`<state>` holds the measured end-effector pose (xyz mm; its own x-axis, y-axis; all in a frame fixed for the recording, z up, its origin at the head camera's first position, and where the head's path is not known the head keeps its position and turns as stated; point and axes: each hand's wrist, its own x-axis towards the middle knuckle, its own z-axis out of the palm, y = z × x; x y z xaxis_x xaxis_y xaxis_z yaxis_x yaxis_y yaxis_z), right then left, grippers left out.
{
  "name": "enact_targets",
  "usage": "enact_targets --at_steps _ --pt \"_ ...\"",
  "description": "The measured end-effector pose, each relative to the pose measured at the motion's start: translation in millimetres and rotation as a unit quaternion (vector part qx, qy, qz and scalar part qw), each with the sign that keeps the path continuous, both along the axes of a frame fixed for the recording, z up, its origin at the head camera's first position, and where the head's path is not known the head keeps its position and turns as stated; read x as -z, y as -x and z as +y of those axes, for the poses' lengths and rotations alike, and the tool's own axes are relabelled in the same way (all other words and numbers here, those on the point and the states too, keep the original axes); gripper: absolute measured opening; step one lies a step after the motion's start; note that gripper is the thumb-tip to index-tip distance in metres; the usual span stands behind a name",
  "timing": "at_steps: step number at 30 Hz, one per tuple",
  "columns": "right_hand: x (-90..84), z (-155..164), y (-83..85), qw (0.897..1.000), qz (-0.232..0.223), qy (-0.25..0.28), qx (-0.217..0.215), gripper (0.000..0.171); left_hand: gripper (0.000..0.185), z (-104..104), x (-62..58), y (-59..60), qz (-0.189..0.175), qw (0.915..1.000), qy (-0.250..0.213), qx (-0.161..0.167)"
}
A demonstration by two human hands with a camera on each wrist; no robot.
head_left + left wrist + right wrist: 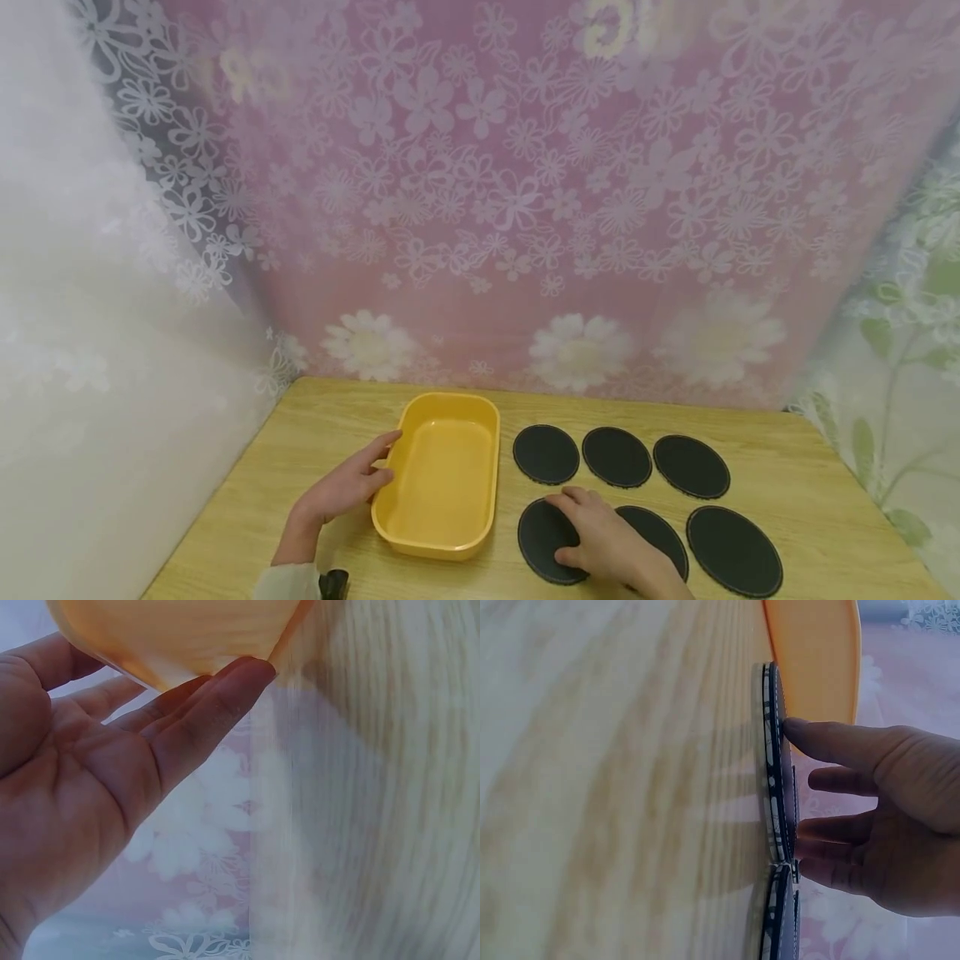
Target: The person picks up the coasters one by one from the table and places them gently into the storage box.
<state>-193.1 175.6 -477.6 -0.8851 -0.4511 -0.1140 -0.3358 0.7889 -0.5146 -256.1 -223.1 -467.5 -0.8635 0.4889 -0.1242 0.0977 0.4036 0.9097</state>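
Note:
My left hand (348, 486) is at the left side of a yellow rectangular tub (438, 546), its fingertips and thumb touching the rim. In the left wrist view, extended fingers rest along the outer wall of the tub (187, 637). My right hand (603, 537) reaches over the front-left black round coaster (536, 542), fingers loosely spread. Seen from the right wrist, the thumb and fingertips meet the face of this coaster (769, 761), which lies flat on the table, its stitched, patterned edge showing. My forearm partly covers the neighbouring front coaster (656, 533).
More black coasters lie in two rows to the right: the back-left one (546, 454), back-middle (617, 457), back-right (692, 467) and front-right (735, 550). The wooden table (330, 417) is bounded by a flowered curtain (480, 250) behind and a pale one (90, 375) at left.

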Motion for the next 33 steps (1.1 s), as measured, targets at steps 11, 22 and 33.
enact_targets --at_steps 11,22,33 --pt "-1.0 -2.1 4.6 1.000 -0.019 -0.010 0.020 0.074 0.066 -3.6 -1.7 -3.1 -0.028 0.9990 -0.034 0.002" --pt "-3.3 -5.7 10.2 1.000 -0.002 -0.018 0.013 0.081 0.067 -3.4 -0.6 -4.6 -0.020 0.9993 -0.031 -0.002" --pt "-10.4 -9.2 6.2 1.000 0.015 0.019 -0.003 0.091 0.066 -3.2 -3.3 -3.8 -0.015 0.9997 -0.019 0.002"
